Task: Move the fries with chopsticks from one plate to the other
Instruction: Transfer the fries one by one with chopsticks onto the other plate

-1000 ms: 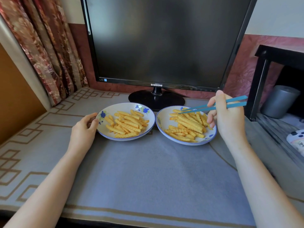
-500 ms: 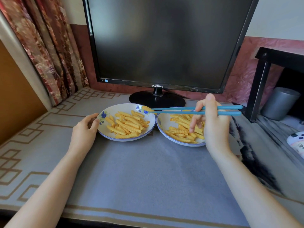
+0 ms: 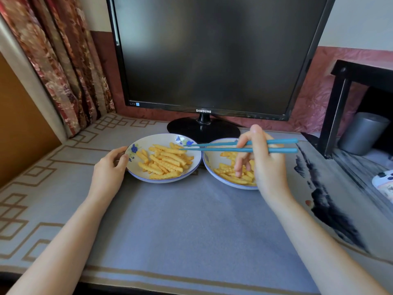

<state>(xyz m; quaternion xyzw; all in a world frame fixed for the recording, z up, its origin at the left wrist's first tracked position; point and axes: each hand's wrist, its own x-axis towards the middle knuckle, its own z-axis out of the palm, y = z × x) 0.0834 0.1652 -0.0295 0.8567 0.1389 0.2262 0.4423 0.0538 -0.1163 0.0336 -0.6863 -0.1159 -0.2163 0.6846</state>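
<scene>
Soft daylight, sharp centre (edges bowed, smeared).

Left plate [image 3: 148,141] and right plate [image 3: 212,155]: glazed ceramic look, glossy white with blue print; fries [image 3: 168,160] matt, ridged crinkle surface; chopsticks [image 3: 212,149] smooth teal plastic, low sheen. Table cover [image 3: 191,220] is matt woven cloth, grey-blue with tan border lines; curtain [image 3: 63,71] is patterned fabric with a slight sheen. Monitor [image 3: 212,50] has a matt dark screen in a glossy black plastic bezel, stand [image 3: 203,129] glossy black too; grey canister [image 3: 363,133] looks like matt metal, can't confirm
</scene>
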